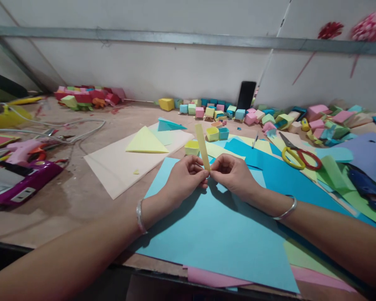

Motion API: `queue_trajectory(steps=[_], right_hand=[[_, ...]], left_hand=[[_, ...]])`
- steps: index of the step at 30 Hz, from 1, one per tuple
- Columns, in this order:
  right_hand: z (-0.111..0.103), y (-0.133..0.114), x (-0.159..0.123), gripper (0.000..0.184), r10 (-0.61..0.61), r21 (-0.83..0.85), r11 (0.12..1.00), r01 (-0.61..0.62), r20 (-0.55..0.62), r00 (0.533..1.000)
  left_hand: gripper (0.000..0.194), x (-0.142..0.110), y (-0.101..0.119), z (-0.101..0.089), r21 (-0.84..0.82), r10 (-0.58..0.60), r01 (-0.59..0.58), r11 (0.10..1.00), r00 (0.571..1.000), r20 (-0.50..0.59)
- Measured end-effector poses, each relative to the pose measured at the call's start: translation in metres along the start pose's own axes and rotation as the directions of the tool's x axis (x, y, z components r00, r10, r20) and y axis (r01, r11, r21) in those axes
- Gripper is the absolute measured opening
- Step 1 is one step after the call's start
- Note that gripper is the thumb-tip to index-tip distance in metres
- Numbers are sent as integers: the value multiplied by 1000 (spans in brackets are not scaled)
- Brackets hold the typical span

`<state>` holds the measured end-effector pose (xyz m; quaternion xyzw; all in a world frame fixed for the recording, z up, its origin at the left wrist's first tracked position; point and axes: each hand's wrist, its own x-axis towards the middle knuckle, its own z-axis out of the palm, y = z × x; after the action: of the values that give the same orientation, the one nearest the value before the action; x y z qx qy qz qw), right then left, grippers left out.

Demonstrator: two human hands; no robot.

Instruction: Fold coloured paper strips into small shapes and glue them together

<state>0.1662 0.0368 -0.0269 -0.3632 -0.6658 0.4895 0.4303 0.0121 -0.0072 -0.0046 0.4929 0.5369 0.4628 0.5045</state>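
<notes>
A narrow yellow paper strip [202,144] stands nearly upright between my hands, its lower end pinched in the fingertips. My left hand [188,177] is closed on the strip from the left. My right hand [233,173] grips the same lower end with thumb and finger, the two hands almost touching. Beneath them lies a large light-blue paper sheet [213,234]. Just beyond the hands sit small folded paper boxes: a yellow box [192,147], another yellow box [212,133] and a blue box [223,133].
Scissors [296,154] with yellow and red handles lie at right, near a dark-blue glue gun [368,188]. At left are a purple power strip [25,184] and a pink glue gun [23,150]. A phone [246,95] leans on the wall among several paper boxes.
</notes>
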Motion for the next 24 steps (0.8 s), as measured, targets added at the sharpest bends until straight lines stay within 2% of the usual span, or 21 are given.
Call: queue_trajectory(steps=[5,9,18,24], right_hand=[[0,1,0,11,-6,9,1000,6,25,1000],[-1,0,0,11,-3,-8,1000,3,1,1000],[-1,-1,-2,4,-87,-151,985,82,-26,996],[-2,-3,-4,8,-141,-234,962,144,28,990]], left_hand=[[12,0,4,-2,31,30,-31,999,1000,7],[10,-3,13,-3,85,38,-41,996,999,31],[15,-1,8,-5,100,45,-45,994,999,2],[15,-4,17,-5,221,38,-38,975,999,3]])
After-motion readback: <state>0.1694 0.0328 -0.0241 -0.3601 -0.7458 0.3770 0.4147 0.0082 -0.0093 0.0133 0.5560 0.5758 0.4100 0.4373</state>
